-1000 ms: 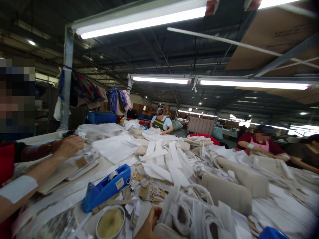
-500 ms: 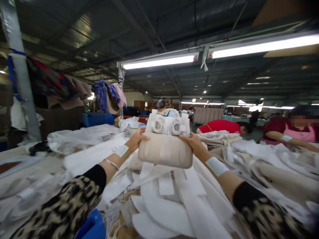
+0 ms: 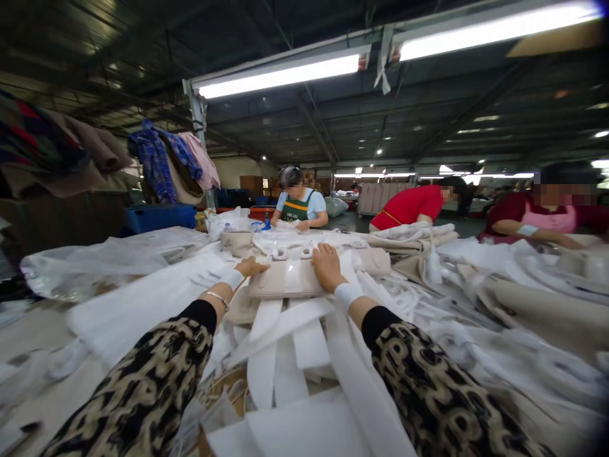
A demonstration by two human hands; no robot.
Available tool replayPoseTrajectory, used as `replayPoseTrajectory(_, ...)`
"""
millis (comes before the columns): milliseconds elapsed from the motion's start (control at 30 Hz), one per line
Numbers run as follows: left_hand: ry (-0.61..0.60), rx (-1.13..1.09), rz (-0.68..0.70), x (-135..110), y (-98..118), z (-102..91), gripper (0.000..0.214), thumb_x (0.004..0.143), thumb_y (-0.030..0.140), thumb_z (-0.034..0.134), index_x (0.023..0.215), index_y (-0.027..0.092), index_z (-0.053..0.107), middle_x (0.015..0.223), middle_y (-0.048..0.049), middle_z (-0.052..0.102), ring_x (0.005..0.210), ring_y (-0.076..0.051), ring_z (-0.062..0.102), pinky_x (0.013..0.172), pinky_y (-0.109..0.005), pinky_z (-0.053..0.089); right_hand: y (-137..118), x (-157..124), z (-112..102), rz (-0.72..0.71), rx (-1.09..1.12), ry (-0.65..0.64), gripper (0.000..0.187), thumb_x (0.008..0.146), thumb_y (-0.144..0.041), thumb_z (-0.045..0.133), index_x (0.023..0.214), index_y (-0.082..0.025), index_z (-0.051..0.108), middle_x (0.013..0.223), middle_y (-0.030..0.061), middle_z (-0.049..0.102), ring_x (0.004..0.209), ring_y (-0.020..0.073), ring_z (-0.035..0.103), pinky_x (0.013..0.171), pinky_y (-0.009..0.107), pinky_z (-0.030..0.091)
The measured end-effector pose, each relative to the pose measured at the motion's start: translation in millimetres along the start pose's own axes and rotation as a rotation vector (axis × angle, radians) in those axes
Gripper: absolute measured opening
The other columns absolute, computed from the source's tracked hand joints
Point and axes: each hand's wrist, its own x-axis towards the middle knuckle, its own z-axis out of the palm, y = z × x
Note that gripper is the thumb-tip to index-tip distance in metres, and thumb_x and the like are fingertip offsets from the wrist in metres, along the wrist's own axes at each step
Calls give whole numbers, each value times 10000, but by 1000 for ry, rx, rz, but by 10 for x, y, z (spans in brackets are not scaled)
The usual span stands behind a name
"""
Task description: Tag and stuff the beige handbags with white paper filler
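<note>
A beige handbag (image 3: 273,279) lies low on the pile in front of me, its flat face tilted up and a clear strip across its middle. Rings of white wrapping, probably round its handles, show along its far edge. My left hand (image 3: 250,266) holds the bag's left side, fingers closed at the edge. Over its right far corner my right hand (image 3: 327,268) is curled, gripping it. Strips and curved sheets of white foam (image 3: 309,346) spread beneath and in front of the bag. Another beige bag (image 3: 373,260) rests just right of my right hand.
Plastic-covered goods (image 3: 109,263) lie to the left. Beige pieces and white wrapping (image 3: 518,304) are heaped on the right. Across the table works a person in a green apron (image 3: 302,208); a person in red (image 3: 409,206) bends over farther right, beside another in maroon (image 3: 514,216).
The handbag has gone from being held up before me to lying down on the pile, away from me. Both hands have gone down with it. My view has shifted.
</note>
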Motion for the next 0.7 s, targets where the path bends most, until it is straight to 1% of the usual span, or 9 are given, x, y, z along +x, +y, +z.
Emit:
replayPoseTrajectory(100,159,160,7,-271,315,-21,405,896,310,609,1264,162,530,1448,-115,406,1335,-325,368,1084,-595,303,-395,-308,-191,-61,-94,62,278,929,-113,471,1175,-98,600,1373,182,481,1289,290,359,1098,473,205)
replayPoseTrajectory(167,206,204,62,-566,539,0,386,911,289,568,1266,144,524,1483,-127,342,1393,-355,245,1120,-620,184,-675,-620,-338,-77,-147,94,282,933,-140,470,1186,-123,592,1372,155,484,1264,286,380,1070,459,242)
replayPoseTrajectory(267,180,203,159,-1131,856,62,347,901,194,523,1230,83,536,1459,-191,332,1395,-392,190,1111,-623,115,-1059,-1254,-625,-79,-206,130,294,934,-165,466,1210,-164,569,1376,118,475,1253,262,396,1060,422,262)
replayPoseTrajectory(333,130,171,205,-1571,1049,119,344,870,149,517,1207,89,554,1436,-214,357,1375,-405,226,1097,-626,147,-1264,-1782,-846,-69,-205,144,341,926,-164,465,1262,-180,522,1394,113,455,1271,254,386,1061,412,271)
replayPoseTrajectory(400,71,119,226,-2061,1217,199,346,843,126,509,1181,122,579,1407,-209,401,1345,-408,285,1080,-633,199,-1393,-2389,-1039,-35,-122,162,439,889,-126,471,1325,-176,450,1402,126,438,1293,261,366,1061,425,285)
replayPoseTrajectory(500,-26,-9,253,-2883,1399,398,353,814,101,484,1141,151,606,1346,-173,480,1304,-364,376,1079,-573,279,-1388,-3400,-1179,102,89,209,541,791,-43,445,1319,-160,413,1336,148,464,1250,283,392,1044,463,318)
replayPoseTrajectory(567,-97,-125,278,-3453,1460,602,371,789,72,465,1114,163,617,1291,-128,538,1284,-283,429,1098,-456,316,-1255,-4067,-1179,217,205,198,506,752,-32,416,1236,-177,447,1222,145,507,1161,287,451,1015,482,352)
replayPoseTrajectory(633,-188,-254,281,-3987,1470,859,361,769,64,454,1064,171,633,1198,-93,606,1206,-218,512,1060,-365,374,-1067,-4636,-1160,279,318,96,464,693,-38,430,1118,-209,501,1110,122,535,1067,280,501,952,457,412)
replayPoseTrajectory(700,-285,-376,253,-4445,1434,1138,333,748,63,437,980,177,648,1084,-72,660,1069,-198,595,962,-339,450,-879,-5049,-1178,280,334,41,340,632,-47,448,911,-214,547,957,96,556,936,269,548,851,424,468)
